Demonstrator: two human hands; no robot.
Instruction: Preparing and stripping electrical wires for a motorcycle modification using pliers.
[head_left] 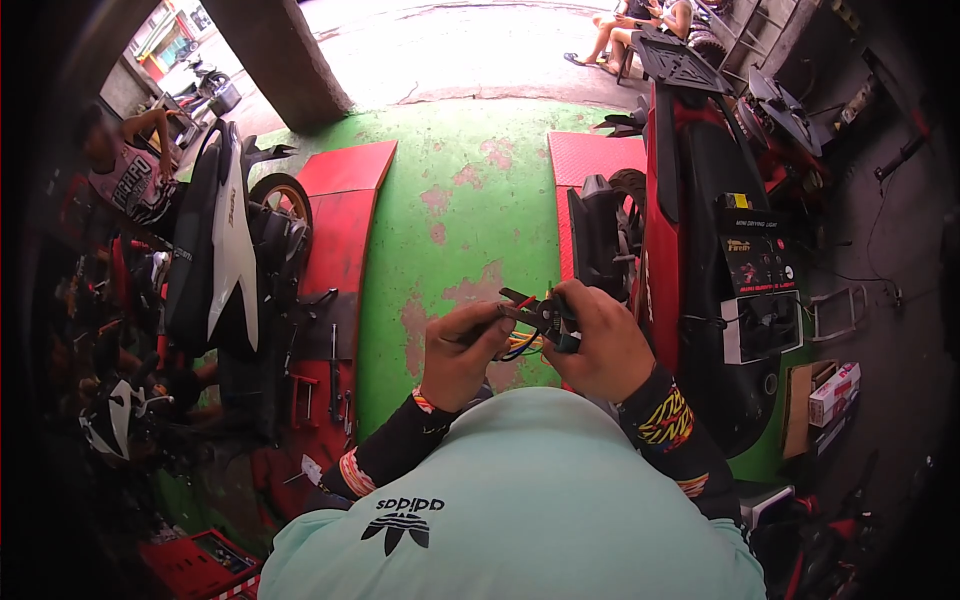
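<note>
My left hand point(462, 355) is closed in a pinch on a bundle of thin coloured wires point(520, 343), with yellow and blue strands hanging below the fingers. My right hand point(605, 335) grips dark wire strippers or pliers point(548, 315), which have some green on them. Their head reaches across to my left fingertips, by a short red piece point(525, 301) that looks like wire; whether the jaws are closed on it I cannot tell. Both hands are in front of my torso, over the green floor point(450, 220).
Scooters point(228, 250) point(665, 180) stand either side on red ramps point(338, 170). Boxes point(760, 330) rest on the right scooter's seat; cartons point(832, 395) lie beside it. A person point(130, 180) is at the left, seated people point(640, 30) outside. A red toolbox point(200, 560) sits lower left.
</note>
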